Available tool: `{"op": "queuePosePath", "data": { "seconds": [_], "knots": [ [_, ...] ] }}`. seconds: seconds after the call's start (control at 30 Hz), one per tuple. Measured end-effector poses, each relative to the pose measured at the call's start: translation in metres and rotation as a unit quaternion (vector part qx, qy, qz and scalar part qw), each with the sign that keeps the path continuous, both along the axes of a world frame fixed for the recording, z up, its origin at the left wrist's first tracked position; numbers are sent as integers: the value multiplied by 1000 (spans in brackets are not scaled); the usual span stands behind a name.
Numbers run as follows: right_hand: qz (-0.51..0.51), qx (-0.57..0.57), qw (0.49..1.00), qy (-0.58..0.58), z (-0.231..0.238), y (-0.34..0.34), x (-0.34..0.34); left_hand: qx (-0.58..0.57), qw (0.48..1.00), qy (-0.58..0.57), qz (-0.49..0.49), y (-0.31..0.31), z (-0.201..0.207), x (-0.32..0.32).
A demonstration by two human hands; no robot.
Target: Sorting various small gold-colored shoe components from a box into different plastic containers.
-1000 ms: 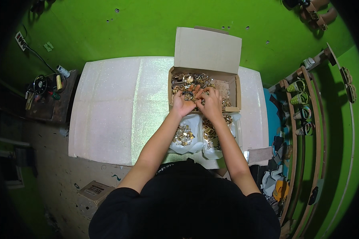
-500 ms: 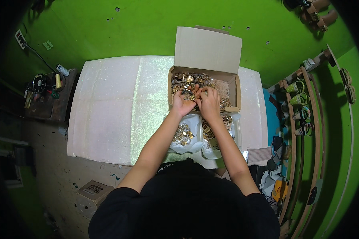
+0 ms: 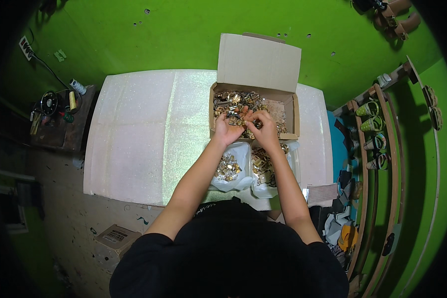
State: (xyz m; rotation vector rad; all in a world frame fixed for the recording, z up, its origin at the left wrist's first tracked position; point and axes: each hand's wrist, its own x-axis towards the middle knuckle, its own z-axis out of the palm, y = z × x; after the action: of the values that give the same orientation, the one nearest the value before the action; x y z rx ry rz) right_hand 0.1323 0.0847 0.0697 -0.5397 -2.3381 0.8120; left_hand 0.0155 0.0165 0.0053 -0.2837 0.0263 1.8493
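Note:
An open cardboard box [image 3: 296, 115] on the table holds a heap of gold, silver and dark metal buckles [image 3: 237, 101]. Over its front part my left hand [image 3: 227, 132] is cupped palm up, with several small metal buckles [image 3: 236, 120] lying in it. My right hand [image 3: 265, 130] meets it from the right, thumb and fingers pinched together at the edge of the left palm. What the right fingers pinch is too small to make out. In front of the box are two lined plastic tubs: the left tub [image 3: 242, 183] has small shiny pieces, the right tub [image 3: 296, 171] gold buckles.
The box's raised lid [image 3: 259, 62] leans back toward the green wall. A shimmering pale cover [image 3: 129, 134] spreads over the table. To the right, a wooden rack [image 3: 370, 198] carries sandals [image 3: 372, 124], with fabric scraps [image 3: 338, 223] below. A small machine table [image 3: 64, 129] stands left.
My right hand has shifted slightly, its fingers drawing together into a pinch beside the left palm. The left hand stays nearly still with the buckles in it.

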Motion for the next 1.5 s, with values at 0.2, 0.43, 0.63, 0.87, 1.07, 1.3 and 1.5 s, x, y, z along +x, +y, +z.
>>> {"op": "queuePosePath", "data": {
  "seconds": [0.2, 0.43, 0.63, 0.87, 1.07, 1.3, 1.5],
  "knots": [
    [-8, -415, 904, 104, -17, 2, 1, -16, 1000, -1, -1, 0, 5, 1],
    [81, -572, 798, 169, -20, -4, 6, -18, 1000, 21, 5, 0, 3, 1],
    [76, -560, 806, 175, -8, -15, 8, -8, 1000, 4, 6, -2, 5, 1],
    [176, -592, 750, 236, -23, -3, 13, 3, 1000, -30, -9, -2, 6, 1],
    [1, -480, 861, 168, -16, -10, 17, 10, 999, -37, -9, -4, 7, 1],
    [35, -424, 903, 66, -22, -11, 36, 8, 999, -32, -11, -4, 9, 1],
    [27, -186, 975, -115, 4, -19, 23, -14, 1000, -15, -6, -4, 9, 0]
  ]
}}
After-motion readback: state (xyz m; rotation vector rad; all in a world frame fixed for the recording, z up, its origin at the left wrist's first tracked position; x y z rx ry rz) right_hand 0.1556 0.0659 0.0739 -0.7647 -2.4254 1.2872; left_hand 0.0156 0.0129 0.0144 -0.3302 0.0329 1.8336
